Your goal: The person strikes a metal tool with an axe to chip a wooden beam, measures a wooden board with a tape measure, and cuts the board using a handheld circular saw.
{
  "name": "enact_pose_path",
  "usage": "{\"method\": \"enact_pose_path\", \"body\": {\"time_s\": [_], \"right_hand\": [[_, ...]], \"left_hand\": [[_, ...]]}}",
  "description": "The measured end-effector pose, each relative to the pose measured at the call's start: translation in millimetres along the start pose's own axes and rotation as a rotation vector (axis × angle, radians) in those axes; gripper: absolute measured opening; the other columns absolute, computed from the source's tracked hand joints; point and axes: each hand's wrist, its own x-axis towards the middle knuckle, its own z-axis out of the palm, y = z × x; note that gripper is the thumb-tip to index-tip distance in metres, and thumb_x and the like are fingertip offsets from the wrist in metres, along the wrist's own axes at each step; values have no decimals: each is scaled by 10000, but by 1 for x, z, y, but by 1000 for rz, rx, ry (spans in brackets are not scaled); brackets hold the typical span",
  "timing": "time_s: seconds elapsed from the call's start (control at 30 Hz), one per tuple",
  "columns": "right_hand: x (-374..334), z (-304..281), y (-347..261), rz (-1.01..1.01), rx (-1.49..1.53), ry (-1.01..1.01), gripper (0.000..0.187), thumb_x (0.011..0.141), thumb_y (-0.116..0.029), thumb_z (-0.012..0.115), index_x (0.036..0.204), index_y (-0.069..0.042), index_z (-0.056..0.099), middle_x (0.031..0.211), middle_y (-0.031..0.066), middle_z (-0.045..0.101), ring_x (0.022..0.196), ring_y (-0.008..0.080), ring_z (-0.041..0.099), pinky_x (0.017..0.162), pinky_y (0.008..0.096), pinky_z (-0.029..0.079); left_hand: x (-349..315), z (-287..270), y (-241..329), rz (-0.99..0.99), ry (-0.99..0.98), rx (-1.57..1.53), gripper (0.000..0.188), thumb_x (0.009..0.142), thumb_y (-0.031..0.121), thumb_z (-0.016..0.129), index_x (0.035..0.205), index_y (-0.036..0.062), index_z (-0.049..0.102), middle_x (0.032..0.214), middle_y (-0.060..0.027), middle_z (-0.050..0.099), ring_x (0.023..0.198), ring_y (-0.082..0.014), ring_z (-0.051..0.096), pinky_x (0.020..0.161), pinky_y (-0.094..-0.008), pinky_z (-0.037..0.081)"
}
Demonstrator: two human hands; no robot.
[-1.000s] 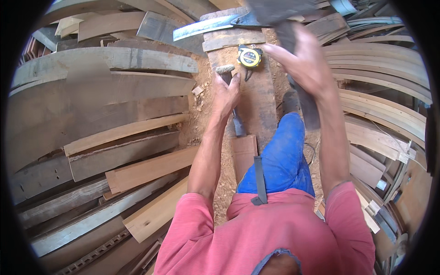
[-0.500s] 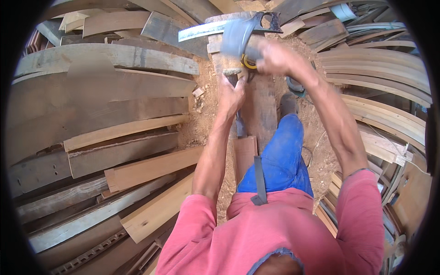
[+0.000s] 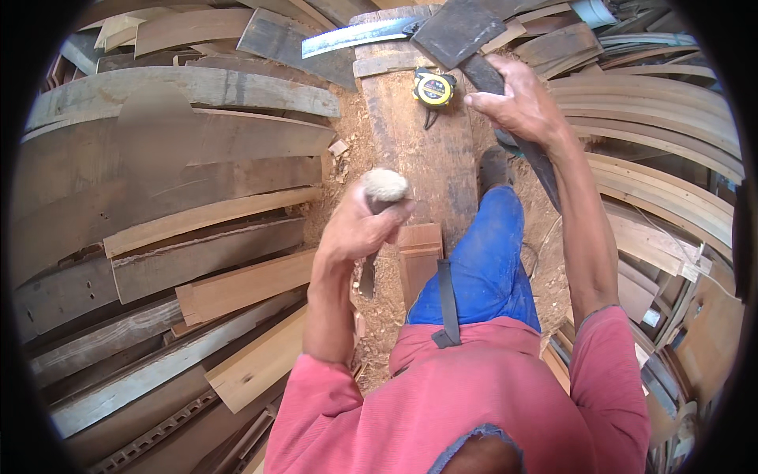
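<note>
My left hand (image 3: 355,227) is closed round a chisel (image 3: 385,186), whose pale, frayed handle end points up and whose narrow blade hangs below the fist. It is held left of a long, worn wooden plank (image 3: 422,158). My right hand (image 3: 523,101) grips the dark handle of a wooden mallet (image 3: 456,33); the square, blackish head is raised over the plank's far end. Between the hands, a yellow and black tape measure (image 3: 433,88) lies on the plank. Partly covered by the mallet head is a handsaw (image 3: 351,37), its toothed blade reaching left.
Stacked boards (image 3: 213,142) line the left side, and curved planks (image 3: 655,126) fill the right. Sawdust and chips cover the floor around the plank. A small reddish board (image 3: 421,265) lies beside my blue-trousered leg (image 3: 482,261). Farther off at the right is a light blue container (image 3: 592,14).
The mallet, blurred near the chisel before, has lifted up and to the right. My left hand has moved nearer and left with the chisel. The tape measure now shows fully.
</note>
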Motion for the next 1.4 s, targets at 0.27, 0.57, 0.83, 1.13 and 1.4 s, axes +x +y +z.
{"method": "enact_pose_path", "body": {"time_s": [0.27,0.57,0.83,1.13,1.4], "right_hand": [[-36,4,-35,-68,185,114,453,914,-173,778,1292,32,636,754,-20,628,603,59,534,541,264,454],[-42,-5,-45,-316,274,280,422,913,-153,825,1277,-15,662,846,-16,677,636,32,568,554,207,461],[-13,17,-48,-350,-43,137,409,878,-189,788,1220,0,665,946,125,760,854,238,720,812,407,608],[-39,13,-32,-334,-300,-169,340,806,-117,751,1092,53,676,838,153,701,774,244,681,751,386,570],[-37,-23,-46,-419,43,196,435,872,-116,776,1286,-22,679,909,-19,692,770,88,621,685,282,511]], "left_hand": [[42,-1,-16,435,697,-46,190,998,145,724,859,64,622,628,-6,603,520,-93,557,480,-265,416],[75,5,-59,461,740,234,201,972,139,752,1047,26,604,703,3,617,566,-84,579,516,-269,462],[71,23,-62,531,734,302,159,978,143,727,960,55,596,673,21,585,589,-76,555,538,-278,454],[64,21,-58,454,690,148,156,969,140,729,1032,33,635,785,-20,647,693,-107,602,640,-294,493],[79,34,-73,546,739,141,154,996,110,721,930,67,589,684,36,589,569,-56,533,507,-253,422]]}}
